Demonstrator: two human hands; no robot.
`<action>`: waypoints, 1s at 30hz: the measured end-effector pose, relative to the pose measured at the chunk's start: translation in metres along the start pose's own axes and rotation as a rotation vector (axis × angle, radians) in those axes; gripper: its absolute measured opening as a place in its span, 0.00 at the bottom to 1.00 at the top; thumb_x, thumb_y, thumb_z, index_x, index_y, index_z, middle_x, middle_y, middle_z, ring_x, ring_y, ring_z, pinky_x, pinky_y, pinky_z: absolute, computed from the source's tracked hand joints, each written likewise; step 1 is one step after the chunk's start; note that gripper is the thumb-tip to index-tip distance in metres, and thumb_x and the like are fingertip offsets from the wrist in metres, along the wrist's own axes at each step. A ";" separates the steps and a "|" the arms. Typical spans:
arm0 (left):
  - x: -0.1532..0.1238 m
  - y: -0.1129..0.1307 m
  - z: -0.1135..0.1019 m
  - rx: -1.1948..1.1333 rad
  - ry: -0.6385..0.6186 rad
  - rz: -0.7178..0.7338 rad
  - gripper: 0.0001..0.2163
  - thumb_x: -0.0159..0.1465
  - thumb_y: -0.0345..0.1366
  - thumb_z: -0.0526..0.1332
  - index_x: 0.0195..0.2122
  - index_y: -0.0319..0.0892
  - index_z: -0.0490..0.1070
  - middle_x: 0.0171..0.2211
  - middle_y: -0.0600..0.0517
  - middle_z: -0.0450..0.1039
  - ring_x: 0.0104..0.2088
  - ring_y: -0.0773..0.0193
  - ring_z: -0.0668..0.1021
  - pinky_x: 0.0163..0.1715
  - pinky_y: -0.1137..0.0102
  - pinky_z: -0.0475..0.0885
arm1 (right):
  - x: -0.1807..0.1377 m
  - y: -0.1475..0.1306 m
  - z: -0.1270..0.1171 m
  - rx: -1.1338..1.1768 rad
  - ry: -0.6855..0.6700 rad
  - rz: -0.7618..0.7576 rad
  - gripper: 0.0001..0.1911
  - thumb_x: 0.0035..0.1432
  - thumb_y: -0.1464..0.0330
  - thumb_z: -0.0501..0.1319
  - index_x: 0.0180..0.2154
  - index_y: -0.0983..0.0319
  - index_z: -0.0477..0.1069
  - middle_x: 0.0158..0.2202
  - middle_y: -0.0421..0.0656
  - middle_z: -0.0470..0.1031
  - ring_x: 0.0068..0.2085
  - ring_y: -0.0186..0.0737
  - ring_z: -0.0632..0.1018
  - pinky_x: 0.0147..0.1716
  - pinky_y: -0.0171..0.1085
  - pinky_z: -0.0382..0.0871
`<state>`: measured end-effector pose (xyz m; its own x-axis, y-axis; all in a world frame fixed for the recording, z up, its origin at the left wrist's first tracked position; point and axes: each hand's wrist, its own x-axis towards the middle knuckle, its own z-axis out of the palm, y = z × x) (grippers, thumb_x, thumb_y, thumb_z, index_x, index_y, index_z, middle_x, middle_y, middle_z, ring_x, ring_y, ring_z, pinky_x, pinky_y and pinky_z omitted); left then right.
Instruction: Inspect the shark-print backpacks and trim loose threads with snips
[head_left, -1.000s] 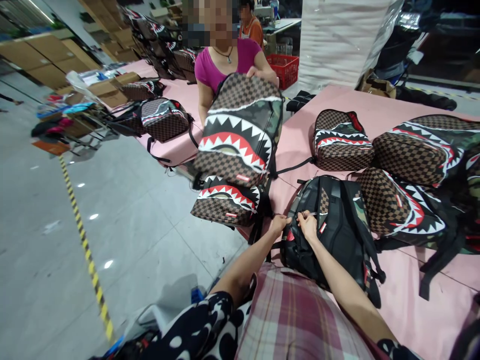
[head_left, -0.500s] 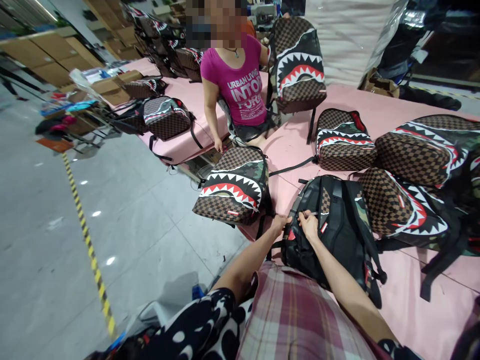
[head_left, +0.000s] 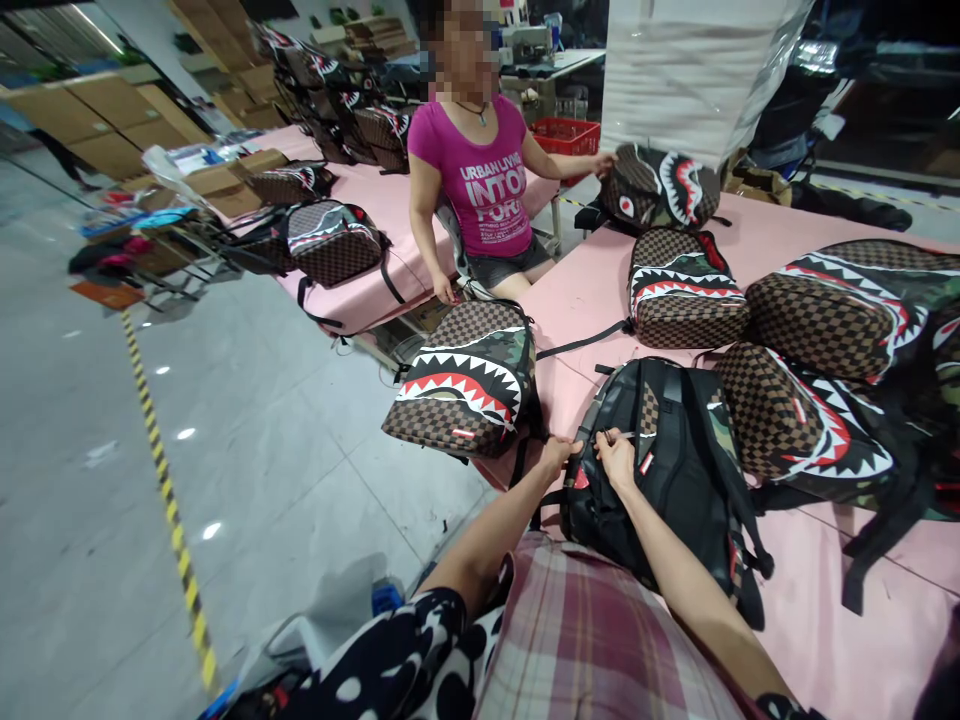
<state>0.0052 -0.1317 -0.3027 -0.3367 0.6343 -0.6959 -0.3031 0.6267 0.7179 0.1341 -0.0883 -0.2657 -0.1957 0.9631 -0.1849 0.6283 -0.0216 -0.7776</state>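
A black backpack [head_left: 679, 440] lies on the pink table with its straps and back panel facing up. At its left edge, my left hand [head_left: 559, 452] is closed, fingers pinching the bag's side. My right hand [head_left: 615, 458] is closed just above the same side, close to the left hand. A small thin thing shows at its fingers, too small to name. Left of my hands, a checkered backpack [head_left: 469, 380] with a shark-mouth print rests at the table's edge, touching or nearly touching my left hand's side of the bag.
Several more shark-print backpacks [head_left: 832, 300] crowd the right of the pink table [head_left: 577, 285]. Across it sits a co-worker [head_left: 484, 180] in a pink shirt, one hand on a backpack [head_left: 660, 188]. Another pink table [head_left: 349, 290] holds bags and boxes. Yellow-black tape [head_left: 176, 520] marks the floor.
The co-worker's backpack, held upright before, now lies lower on the far table edge, turned sideways. My hands stay at nearly the same place on the black backpack.
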 end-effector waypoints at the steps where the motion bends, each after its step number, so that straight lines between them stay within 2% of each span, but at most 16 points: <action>1: 0.000 0.000 0.000 -0.007 -0.006 0.003 0.18 0.40 0.45 0.71 0.23 0.38 0.67 0.19 0.54 0.68 0.19 0.69 0.69 0.21 0.73 0.64 | 0.000 0.000 0.000 0.000 0.002 0.000 0.18 0.55 0.58 0.52 0.21 0.60 0.70 0.18 0.43 0.74 0.25 0.40 0.77 0.31 0.33 0.66; 16: -0.006 0.003 0.000 -0.026 -0.001 0.005 0.20 0.38 0.47 0.72 0.22 0.38 0.66 0.17 0.55 0.67 0.19 0.69 0.69 0.20 0.73 0.63 | -0.001 0.001 -0.001 0.010 -0.022 0.000 0.17 0.55 0.59 0.52 0.21 0.60 0.69 0.17 0.41 0.74 0.24 0.39 0.76 0.30 0.32 0.65; 20: -0.005 0.003 0.000 -0.003 -0.004 -0.009 0.17 0.45 0.45 0.70 0.25 0.37 0.67 0.20 0.54 0.68 0.20 0.71 0.69 0.20 0.74 0.65 | -0.002 0.001 -0.002 0.005 -0.036 -0.003 0.16 0.54 0.59 0.52 0.21 0.60 0.68 0.16 0.40 0.73 0.24 0.38 0.76 0.29 0.32 0.65; 25: -0.005 0.003 0.000 0.042 -0.023 -0.040 0.13 0.62 0.43 0.56 0.35 0.36 0.68 0.27 0.54 0.70 0.24 0.71 0.72 0.25 0.73 0.70 | -0.002 0.000 -0.002 -0.006 -0.036 0.004 0.16 0.54 0.59 0.52 0.21 0.60 0.69 0.16 0.41 0.73 0.24 0.39 0.76 0.30 0.33 0.65; 28: -0.005 0.003 -0.001 0.055 -0.030 -0.047 0.13 0.63 0.43 0.55 0.35 0.36 0.68 0.28 0.54 0.70 0.25 0.71 0.72 0.27 0.72 0.70 | -0.002 0.000 -0.002 -0.008 -0.041 0.004 0.16 0.54 0.59 0.52 0.21 0.60 0.69 0.16 0.41 0.73 0.25 0.40 0.77 0.30 0.33 0.65; 30: -0.004 0.002 -0.001 0.052 -0.033 -0.043 0.13 0.61 0.43 0.58 0.32 0.36 0.68 0.25 0.54 0.69 0.23 0.72 0.71 0.25 0.72 0.69 | -0.002 -0.001 -0.002 -0.006 -0.036 0.004 0.17 0.54 0.59 0.52 0.21 0.60 0.69 0.17 0.41 0.74 0.25 0.40 0.77 0.30 0.33 0.66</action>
<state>0.0048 -0.1331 -0.2987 -0.2945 0.6207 -0.7266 -0.2694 0.6756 0.6863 0.1356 -0.0901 -0.2634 -0.2198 0.9527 -0.2098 0.6339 -0.0240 -0.7730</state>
